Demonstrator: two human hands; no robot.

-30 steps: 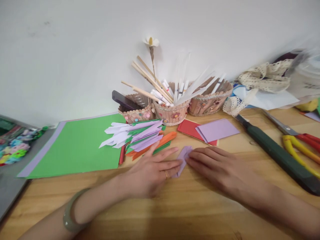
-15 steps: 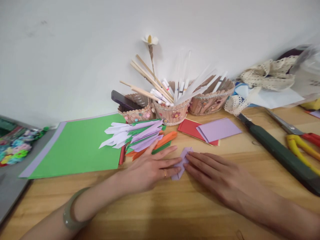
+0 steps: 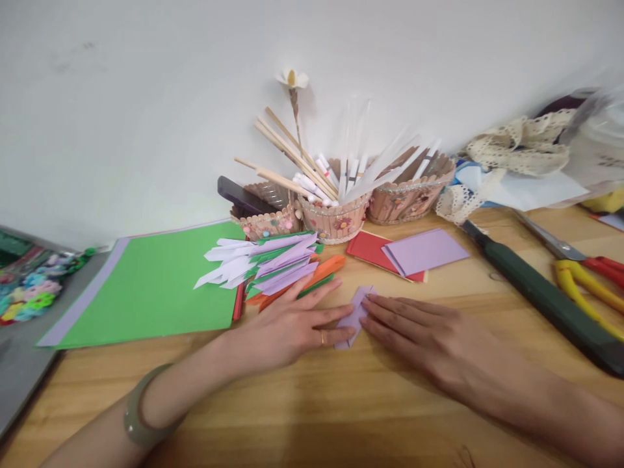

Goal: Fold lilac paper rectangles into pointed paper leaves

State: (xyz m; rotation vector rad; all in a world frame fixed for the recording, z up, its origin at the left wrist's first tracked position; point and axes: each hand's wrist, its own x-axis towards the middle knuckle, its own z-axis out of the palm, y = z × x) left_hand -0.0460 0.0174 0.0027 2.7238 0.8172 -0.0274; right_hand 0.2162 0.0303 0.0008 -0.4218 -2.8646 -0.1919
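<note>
A small folded lilac paper (image 3: 357,309) lies on the wooden table (image 3: 341,416) between my hands. My left hand (image 3: 292,325), with a ring and a grey-green bangle on the wrist, lies flat with fingers stretched out, its fingertips pressing the paper's left side. My right hand (image 3: 419,328) also lies flat, fingers together, with its fingertips on the paper's right edge. Just behind my left hand sits a pile of folded paper strips (image 3: 273,263) in lilac, white, green and orange.
A green sheet (image 3: 146,286) lies at the left over a lilac one. Three stick baskets (image 3: 336,218) with skewers and pens stand by the wall. Red and lilac cards (image 3: 414,255), a dark knife (image 3: 541,292), yellow-red scissors (image 3: 585,276) and lace (image 3: 517,153) lie to the right.
Both hands have shifted slightly on the lilac paper, still pressing it flat. Nothing else has moved.
</note>
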